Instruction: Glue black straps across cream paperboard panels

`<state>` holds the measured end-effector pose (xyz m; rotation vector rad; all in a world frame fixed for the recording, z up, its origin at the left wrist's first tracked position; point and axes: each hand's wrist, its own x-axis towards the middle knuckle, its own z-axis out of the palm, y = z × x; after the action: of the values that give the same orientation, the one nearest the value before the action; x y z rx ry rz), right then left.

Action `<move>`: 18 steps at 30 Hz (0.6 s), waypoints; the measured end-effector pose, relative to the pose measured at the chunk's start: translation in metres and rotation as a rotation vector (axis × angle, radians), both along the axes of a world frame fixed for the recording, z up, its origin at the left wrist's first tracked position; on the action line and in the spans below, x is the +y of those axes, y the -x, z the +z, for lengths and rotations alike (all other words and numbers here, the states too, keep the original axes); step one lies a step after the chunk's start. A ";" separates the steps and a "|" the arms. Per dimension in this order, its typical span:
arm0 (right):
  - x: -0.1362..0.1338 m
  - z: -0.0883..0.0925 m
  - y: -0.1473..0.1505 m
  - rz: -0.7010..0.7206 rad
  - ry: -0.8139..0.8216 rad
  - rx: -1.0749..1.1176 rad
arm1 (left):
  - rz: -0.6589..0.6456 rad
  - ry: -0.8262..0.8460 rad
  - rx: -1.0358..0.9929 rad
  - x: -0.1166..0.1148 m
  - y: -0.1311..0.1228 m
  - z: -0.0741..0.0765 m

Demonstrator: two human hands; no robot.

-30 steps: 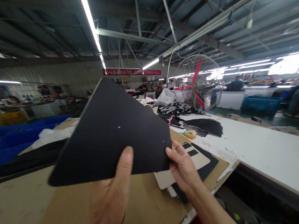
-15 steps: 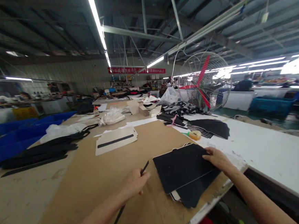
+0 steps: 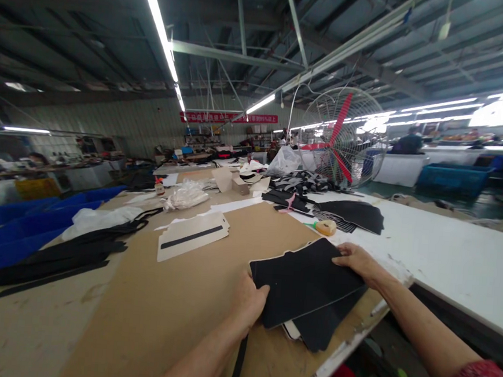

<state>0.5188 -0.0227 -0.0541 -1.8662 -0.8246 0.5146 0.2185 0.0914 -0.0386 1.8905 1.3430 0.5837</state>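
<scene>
A flat black panel (image 3: 298, 282) with a pale edge lies at the top of a small pile near the table's front edge. My left hand (image 3: 251, 298) is closed on its left edge, thumb on top. From under that hand a narrow black strip (image 3: 239, 362) trails down toward me; its upper end is hidden. At the panel's upper right edge, my right hand (image 3: 361, 264) pinches it between thumb and fingers. Another black panel (image 3: 323, 322) sticks out below, with a pale piece (image 3: 292, 329) beside it.
Cream panels (image 3: 193, 239) with a black strip across the top one lie left on brown board (image 3: 149, 320). Black straps (image 3: 54, 260) lie farther left, by blue bins (image 3: 21, 240). A yellow tape roll (image 3: 325, 227), black pieces (image 3: 349, 213) and a caged fan (image 3: 342, 137) are beyond the pile.
My left hand has moved right and forward from the bare board to the panel's left edge, the black strip trailing with it. The top panel has shifted slightly left; my right hand keeps its grip.
</scene>
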 end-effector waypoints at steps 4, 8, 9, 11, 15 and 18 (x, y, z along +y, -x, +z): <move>-0.007 0.025 -0.003 0.102 -0.129 0.147 | 0.016 0.018 -0.061 -0.021 -0.002 0.023; -0.012 0.035 -0.020 0.047 -0.137 0.115 | -0.050 0.169 -0.170 -0.056 -0.011 0.030; -0.013 0.033 -0.025 0.009 -0.114 0.076 | -0.075 0.226 -0.166 -0.063 -0.011 0.028; -0.017 0.024 -0.032 -0.086 -0.077 -0.017 | -0.125 0.257 -0.113 -0.069 -0.009 0.017; -0.038 -0.011 -0.025 -0.295 -0.066 -0.242 | -0.140 0.062 -0.086 -0.057 0.007 -0.004; -0.056 -0.045 0.010 -0.476 -0.094 -0.375 | -0.136 0.063 -0.142 -0.045 0.016 -0.009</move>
<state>0.5086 -0.0786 -0.0993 -2.0126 -0.5949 -0.1733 0.2027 0.0464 -0.0472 1.8364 1.1201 0.5879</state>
